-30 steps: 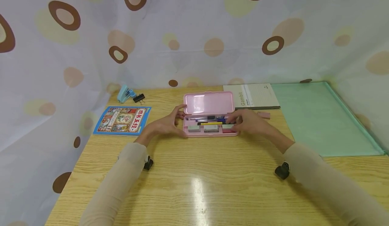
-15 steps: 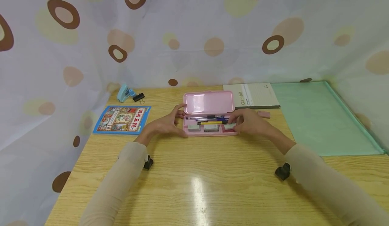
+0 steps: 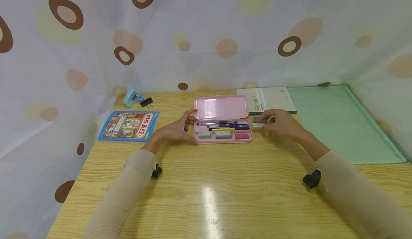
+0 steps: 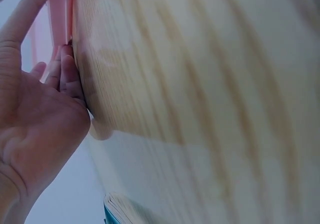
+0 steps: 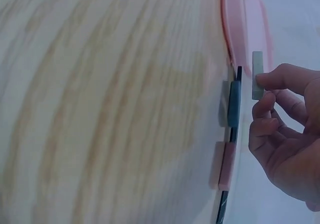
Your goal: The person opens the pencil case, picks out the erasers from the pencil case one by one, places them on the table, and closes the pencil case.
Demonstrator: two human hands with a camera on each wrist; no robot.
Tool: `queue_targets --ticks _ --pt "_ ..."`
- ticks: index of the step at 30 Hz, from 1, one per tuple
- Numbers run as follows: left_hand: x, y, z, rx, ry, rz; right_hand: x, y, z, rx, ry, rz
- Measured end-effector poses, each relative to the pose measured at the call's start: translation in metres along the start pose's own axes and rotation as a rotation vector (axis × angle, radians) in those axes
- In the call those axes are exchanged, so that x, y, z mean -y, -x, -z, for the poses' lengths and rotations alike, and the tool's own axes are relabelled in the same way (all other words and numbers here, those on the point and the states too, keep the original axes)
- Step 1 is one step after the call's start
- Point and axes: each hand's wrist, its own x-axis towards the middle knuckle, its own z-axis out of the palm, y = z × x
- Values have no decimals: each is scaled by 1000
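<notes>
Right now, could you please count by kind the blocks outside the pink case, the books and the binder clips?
Blocks outside: 3 (pale block, blue-grey block, pink block)
Books: 2 (blue booklet, Gambit notebook)
Binder clips: 1 (black clip)
Total: 6

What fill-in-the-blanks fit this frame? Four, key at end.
In the head view, the left hand touches the ____ end of the pink plastic pencil case.
Its lid stands ____.
The right hand pinches a pale green rectangular block ____ (inside/outside) the case.
The case's reddish-pink rectangular block lies in the ____ front compartment.

left; open; outside; rightmost
</notes>
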Motion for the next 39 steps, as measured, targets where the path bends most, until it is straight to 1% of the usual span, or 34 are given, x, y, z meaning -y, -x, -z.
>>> queue_targets --ticks 6,15,21,26,30,36,39 --pt "1 -1 0 1 0 -9 -7 -1 -1 -16 57 -27" --pt "0 -1 0 0 -4 -4 -14 -6 -5 -26 61 -18" --pt "-2 1 0 3 -5 -4 -12 -7 -6 -31 55 -22" --pt "-2 0 0 2 -7 2 -5 -9 -8 -26 17 -17" --pt "-1 -1 0 2 -8 4 6 -10 -13 -6 -35 16" --pt "-1 0 -1 3 -16 8 22 -16 -28 70 -126 31" --pt "-2 0 0 3 -12 7 30 -20 -37 102 -150 44"
